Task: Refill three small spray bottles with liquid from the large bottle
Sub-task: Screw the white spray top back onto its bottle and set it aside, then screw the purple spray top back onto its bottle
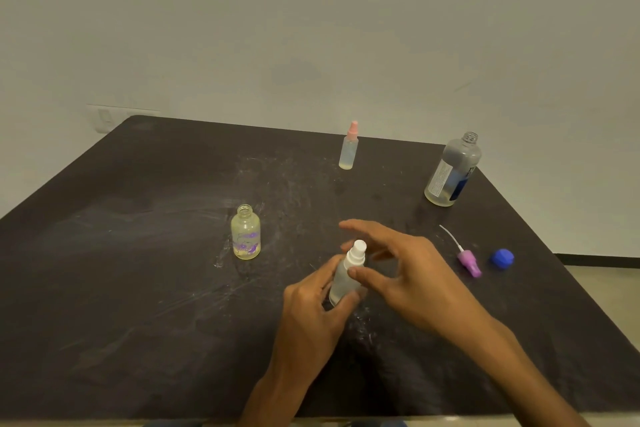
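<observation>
My left hand (311, 302) grips a small frosted spray bottle (343, 279) with a white spray top (356, 253), held just above the dark table (138, 253). My right hand (398, 267) is by the top, thumb touching its collar, fingers spread loosely behind it. A small bottle with purple print (246, 232) stands uncapped to the left. A pink-topped spray bottle (349, 147) stands at the back. The large clear bottle (452, 172) stands uncapped at the back right.
A purple spray top with its tube (467, 260) lies on the table right of my hands, and a blue cap (502, 257) lies beside it. The table's right edge runs close to them. A wall rises behind the table.
</observation>
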